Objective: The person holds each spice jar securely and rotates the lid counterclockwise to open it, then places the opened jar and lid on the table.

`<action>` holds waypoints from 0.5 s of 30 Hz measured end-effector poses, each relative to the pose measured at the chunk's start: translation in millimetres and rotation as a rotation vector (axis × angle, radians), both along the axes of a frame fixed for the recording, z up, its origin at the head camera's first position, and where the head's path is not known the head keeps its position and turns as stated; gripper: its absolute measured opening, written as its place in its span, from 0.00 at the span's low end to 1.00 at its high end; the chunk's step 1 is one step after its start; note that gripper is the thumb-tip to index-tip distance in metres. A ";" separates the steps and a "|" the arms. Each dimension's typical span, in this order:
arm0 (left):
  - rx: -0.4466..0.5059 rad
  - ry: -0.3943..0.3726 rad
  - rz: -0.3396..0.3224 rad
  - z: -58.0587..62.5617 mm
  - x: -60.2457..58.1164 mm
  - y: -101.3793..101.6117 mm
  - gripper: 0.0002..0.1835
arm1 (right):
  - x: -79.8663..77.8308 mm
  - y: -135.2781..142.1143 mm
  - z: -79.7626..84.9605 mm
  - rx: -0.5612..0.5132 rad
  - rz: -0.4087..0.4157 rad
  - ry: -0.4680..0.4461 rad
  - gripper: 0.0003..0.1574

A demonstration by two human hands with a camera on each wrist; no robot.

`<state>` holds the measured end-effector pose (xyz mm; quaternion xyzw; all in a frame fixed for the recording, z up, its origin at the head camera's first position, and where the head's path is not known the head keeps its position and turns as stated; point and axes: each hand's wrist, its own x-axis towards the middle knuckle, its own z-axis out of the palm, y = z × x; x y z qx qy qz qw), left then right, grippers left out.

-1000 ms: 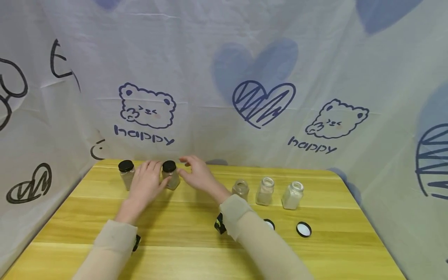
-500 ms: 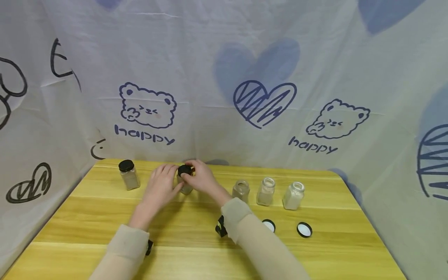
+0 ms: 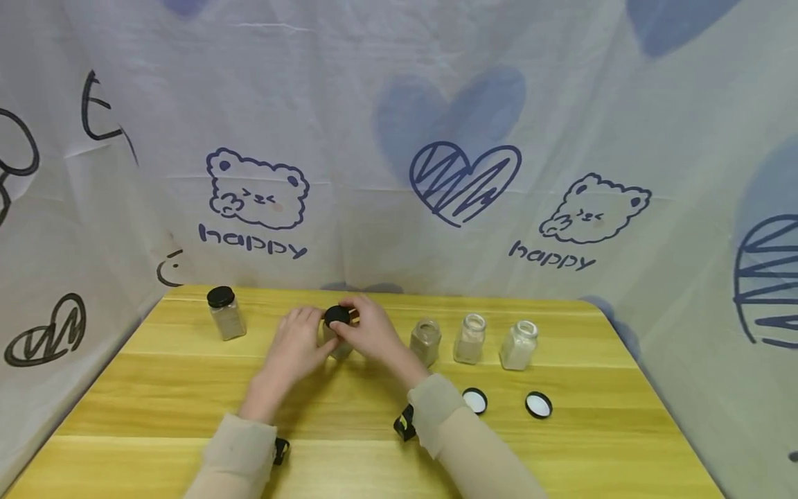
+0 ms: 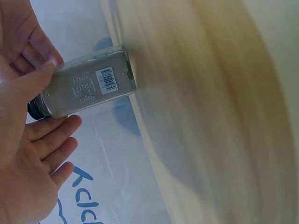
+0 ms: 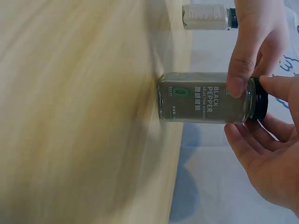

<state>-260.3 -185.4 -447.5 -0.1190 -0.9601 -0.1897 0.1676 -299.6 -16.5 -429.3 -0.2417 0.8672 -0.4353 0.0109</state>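
Note:
A glass jar of black pepper (image 5: pixel 201 98) with a black lid (image 3: pixel 337 316) stands near the back of the table, between both hands. My left hand (image 3: pixel 298 350) holds the jar's body, its thumb on the near side and fingers behind, just below the lid. From the other side my right hand (image 3: pixel 374 336) pinches the lid between thumb and fingers. In the left wrist view the jar's barcode label (image 4: pixel 107 80) faces the camera, while the right wrist view shows the "BLACK PEPPER" print.
Another black-lidded jar (image 3: pixel 227 319) stands at the back left. To the right is a row of lidless jars: one brownish (image 3: pixel 425 343), one pale (image 3: pixel 469 339) and one white (image 3: pixel 518 346). Two removed lids (image 3: pixel 475 400) lie upturned before them. A printed cloth (image 3: pixel 361 229) hangs behind the table.
The jar has moved right and slightly nearer, away from the jar at the back left. My right hand has gone from beside the jar to its lid; my left hand moved right with it.

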 end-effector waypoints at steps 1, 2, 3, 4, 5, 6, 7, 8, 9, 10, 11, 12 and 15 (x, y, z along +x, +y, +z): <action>-0.005 -0.005 -0.002 -0.3 0.5 2.0 0.30 | 2.1 2.4 0.2 -0.002 0.000 -0.002 0.29; -0.013 -0.007 -0.006 -0.6 1.1 3.8 0.29 | 4.4 4.9 0.0 0.001 -0.002 -0.002 0.29; -0.020 -0.009 -0.011 -0.9 1.5 5.4 0.29 | 6.7 7.3 -0.4 0.000 -0.004 -0.003 0.29; -0.028 -0.012 -0.018 -0.9 2.1 7.1 0.29 | 8.8 9.9 -1.0 0.003 -0.006 -0.001 0.29; -0.036 -0.016 -0.026 -0.9 2.6 8.7 0.29 | 11.3 12.6 -1.6 0.007 -0.010 0.005 0.28; -0.044 -0.022 -0.035 -0.8 3.0 10.4 0.29 | 13.6 15.4 -2.1 0.015 -0.015 0.015 0.28; -0.056 -0.025 -0.045 -0.7 3.4 11.7 0.29 | 15.7 17.9 -2.7 0.022 -0.018 0.029 0.28; -0.061 -0.033 -0.056 -0.2 3.9 13.1 0.29 | 17.9 20.4 -3.1 0.033 -0.021 0.044 0.28; -0.064 -0.042 -0.066 0.1 4.3 14.4 0.29 | 20.0 22.9 -3.3 0.045 -0.026 0.060 0.28; -0.065 -0.052 -0.077 0.7 4.8 15.9 0.29 | 21.9 25.5 -3.7 0.061 -0.032 0.078 0.27; -0.064 -0.060 -0.087 0.9 5.1 17.2 0.30 | 23.9 28.0 -3.9 0.078 -0.039 0.093 0.27; -0.059 -0.068 -0.097 1.3 5.4 18.8 0.30 | 25.7 30.5 -3.8 0.092 -0.043 0.112 0.27; -0.036 -0.083 -0.124 2.5 6.8 23.1 0.28 | 32.2 37.7 -3.8 0.137 -0.054 0.143 0.27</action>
